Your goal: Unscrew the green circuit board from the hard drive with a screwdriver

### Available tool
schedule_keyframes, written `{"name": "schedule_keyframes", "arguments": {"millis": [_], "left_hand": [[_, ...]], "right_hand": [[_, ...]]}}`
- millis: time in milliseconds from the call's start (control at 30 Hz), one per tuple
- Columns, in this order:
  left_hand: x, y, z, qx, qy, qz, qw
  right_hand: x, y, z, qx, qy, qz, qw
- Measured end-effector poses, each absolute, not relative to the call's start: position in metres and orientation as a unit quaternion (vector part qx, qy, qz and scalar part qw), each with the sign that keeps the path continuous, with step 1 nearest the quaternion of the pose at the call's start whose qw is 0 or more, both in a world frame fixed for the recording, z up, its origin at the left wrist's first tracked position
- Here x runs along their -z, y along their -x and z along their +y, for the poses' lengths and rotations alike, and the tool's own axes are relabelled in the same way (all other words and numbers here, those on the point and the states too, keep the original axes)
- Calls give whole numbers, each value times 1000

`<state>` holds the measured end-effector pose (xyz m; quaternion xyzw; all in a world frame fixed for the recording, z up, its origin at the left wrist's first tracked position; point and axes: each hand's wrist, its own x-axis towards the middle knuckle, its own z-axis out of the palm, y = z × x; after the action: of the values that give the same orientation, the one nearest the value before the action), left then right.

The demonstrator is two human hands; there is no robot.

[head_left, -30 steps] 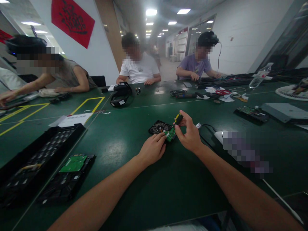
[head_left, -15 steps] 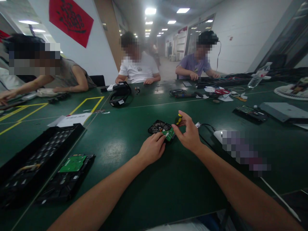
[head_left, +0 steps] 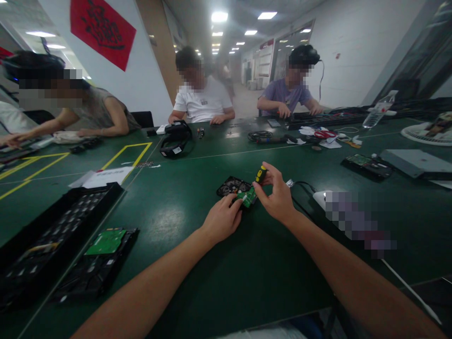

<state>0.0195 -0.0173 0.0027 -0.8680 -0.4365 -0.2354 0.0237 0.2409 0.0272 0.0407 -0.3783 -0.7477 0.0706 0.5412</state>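
Observation:
A black drive-like device (head_left: 232,185) lies on the green table, with a green circuit board (head_left: 249,197) at its near right side. My left hand (head_left: 223,219) rests at the board, its thumb and fingers closed on the near left edge. My right hand (head_left: 277,195) grips a small screwdriver with a yellow and black handle (head_left: 261,174) between thumb and fingers, just above the board's right end. The screwdriver stands tilted, and its tip is too small to make out.
A long black tray (head_left: 67,226) and another black unit with a green board (head_left: 106,241) lie left. A white power strip (head_left: 319,197) with a cable sits right. Across the table are a black headset (head_left: 176,139), a bottle (head_left: 380,110) and three people.
The screwdriver handle has turned slightly in my right hand, showing more yellow. My left hand stays at the board. Across the table, a person's hand at the right now shows something red.

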Motion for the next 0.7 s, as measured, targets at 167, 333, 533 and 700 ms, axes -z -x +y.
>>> {"name": "schedule_keyframes", "arguments": {"millis": [167, 333, 533, 700], "left_hand": [[-4, -20, -18, 232, 871, -432, 21], [-6, -20, -18, 228, 874, -428, 25], [-8, -20, -18, 228, 877, -423, 23], [-8, -21, -18, 226, 875, -427, 19]], "right_hand": [[-40, -241, 27, -107, 362, -760, 529], [-41, -240, 27, -87, 369, -750, 542], [-42, -242, 27, -50, 383, -761, 522], [-40, -242, 28, -109, 363, -761, 527]]}}
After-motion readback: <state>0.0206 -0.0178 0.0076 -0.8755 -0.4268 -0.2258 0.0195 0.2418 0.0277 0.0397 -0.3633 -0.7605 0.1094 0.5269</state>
